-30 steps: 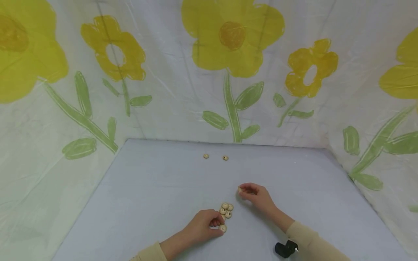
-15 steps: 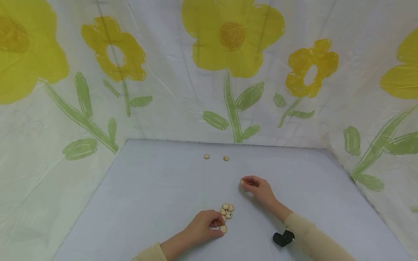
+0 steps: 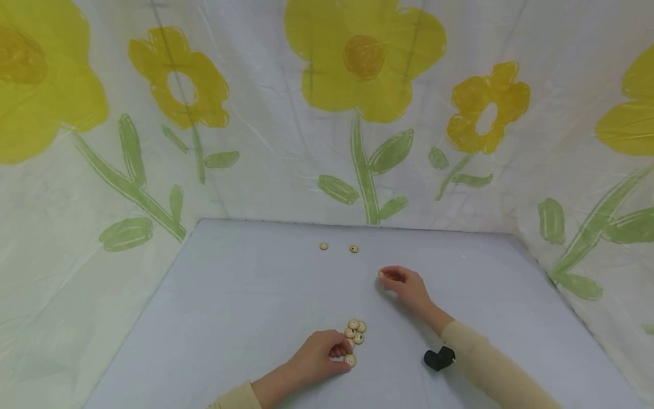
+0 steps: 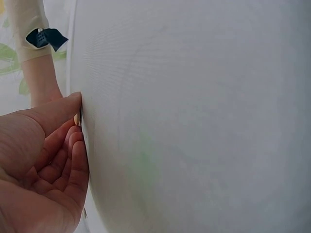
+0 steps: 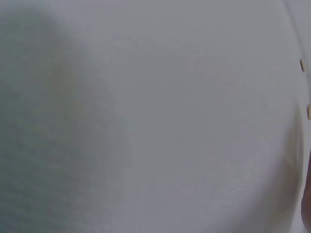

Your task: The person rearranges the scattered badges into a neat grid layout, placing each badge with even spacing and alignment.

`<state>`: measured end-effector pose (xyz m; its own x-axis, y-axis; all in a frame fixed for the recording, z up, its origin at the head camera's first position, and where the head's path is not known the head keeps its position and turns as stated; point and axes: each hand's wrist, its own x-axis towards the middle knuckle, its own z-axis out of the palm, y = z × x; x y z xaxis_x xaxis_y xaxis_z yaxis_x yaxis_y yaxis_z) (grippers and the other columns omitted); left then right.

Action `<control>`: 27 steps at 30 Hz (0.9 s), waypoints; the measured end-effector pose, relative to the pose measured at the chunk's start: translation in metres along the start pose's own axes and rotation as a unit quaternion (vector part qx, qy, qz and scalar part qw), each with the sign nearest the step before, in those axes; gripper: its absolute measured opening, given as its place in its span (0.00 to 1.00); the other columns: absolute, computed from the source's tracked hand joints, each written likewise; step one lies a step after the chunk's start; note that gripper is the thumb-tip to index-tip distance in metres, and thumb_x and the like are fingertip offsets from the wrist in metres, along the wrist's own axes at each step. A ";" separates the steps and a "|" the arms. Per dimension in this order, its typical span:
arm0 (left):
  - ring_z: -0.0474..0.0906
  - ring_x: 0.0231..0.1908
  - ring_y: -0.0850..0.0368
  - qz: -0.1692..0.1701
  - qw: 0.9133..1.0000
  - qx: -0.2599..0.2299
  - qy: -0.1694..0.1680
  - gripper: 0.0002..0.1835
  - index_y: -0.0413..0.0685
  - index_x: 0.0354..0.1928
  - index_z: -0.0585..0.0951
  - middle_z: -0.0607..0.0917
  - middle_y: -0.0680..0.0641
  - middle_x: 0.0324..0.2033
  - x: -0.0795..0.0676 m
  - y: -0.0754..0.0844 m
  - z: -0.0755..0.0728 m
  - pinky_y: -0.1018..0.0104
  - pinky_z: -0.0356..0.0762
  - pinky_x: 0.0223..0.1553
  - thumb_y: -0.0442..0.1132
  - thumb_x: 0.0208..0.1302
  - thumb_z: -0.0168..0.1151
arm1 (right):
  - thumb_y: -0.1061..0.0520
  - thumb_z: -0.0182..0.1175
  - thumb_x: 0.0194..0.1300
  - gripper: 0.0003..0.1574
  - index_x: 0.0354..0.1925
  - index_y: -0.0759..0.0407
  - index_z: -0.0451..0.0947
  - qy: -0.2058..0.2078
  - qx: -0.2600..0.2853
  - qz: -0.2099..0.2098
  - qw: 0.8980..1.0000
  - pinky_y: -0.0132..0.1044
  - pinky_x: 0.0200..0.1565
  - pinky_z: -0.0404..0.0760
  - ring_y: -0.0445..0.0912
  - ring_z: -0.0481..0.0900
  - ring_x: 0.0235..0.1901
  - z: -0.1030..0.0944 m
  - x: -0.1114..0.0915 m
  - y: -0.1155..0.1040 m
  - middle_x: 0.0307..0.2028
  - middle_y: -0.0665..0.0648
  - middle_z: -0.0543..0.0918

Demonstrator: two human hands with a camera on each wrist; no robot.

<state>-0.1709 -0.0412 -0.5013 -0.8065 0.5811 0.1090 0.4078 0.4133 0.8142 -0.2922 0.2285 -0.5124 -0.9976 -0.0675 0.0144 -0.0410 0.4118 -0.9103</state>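
Near the front of the table my left hand point(image 3: 322, 353) has its thumb and fingertips around a small round wooden disc point(image 3: 349, 360). Several similar pale discs point(image 3: 353, 332) with dark marks lie bunched by its fingertips, some overlapping. One of them is partly covered by the fingers. In the left wrist view, a sliver of tan shows between thumb and fingers. Farther out to the right, my right hand point(image 3: 407, 287) pinches another wooden disc point(image 3: 381, 275) between thumb and fingertips, close over the table. Only a sliver of the right hand shows in the right wrist view.
Two more discs lie toward the table's back edge, a left one point(image 3: 324, 246) and a right one point(image 3: 354, 249). A black device point(image 3: 439, 358) sticks out from the right sleeve. A white sheet painted with yellow flowers point(image 3: 364, 57) surrounds the pale table point(image 3: 230, 272).
My right hand has moved away from the bunch, toward the back of the table, carrying its disc. The left hand stays in place at the front disc.
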 end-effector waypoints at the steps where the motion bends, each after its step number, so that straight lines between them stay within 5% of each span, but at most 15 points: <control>1: 0.72 0.30 0.70 0.000 1.000 0.001 0.000 0.10 0.48 0.34 0.82 0.77 0.59 0.26 0.000 -0.001 0.000 0.75 0.73 0.34 0.33 0.51 0.73 | 0.53 0.68 0.62 0.20 0.49 0.63 0.81 0.001 -0.001 0.000 1.000 0.33 0.38 0.79 0.43 0.80 0.38 0.000 0.002 0.001 0.38 0.55 0.84; 27: 0.71 0.30 0.72 -0.011 1.000 0.001 -0.008 0.10 0.49 0.34 0.81 0.76 0.61 0.27 0.000 -0.002 0.001 0.76 0.73 0.34 0.33 0.51 0.74 | 0.53 0.66 0.63 0.21 0.52 0.63 0.80 0.045 -0.020 0.012 0.999 0.30 0.40 0.77 0.43 0.78 0.41 -0.006 0.037 0.000 0.42 0.58 0.83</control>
<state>-0.1720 -0.0415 -0.5036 -0.8088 0.5824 0.0817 0.3908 0.4283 0.8148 -0.3292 0.2314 -0.5095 -0.9992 0.0238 0.0318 -0.0177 0.4488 -0.8934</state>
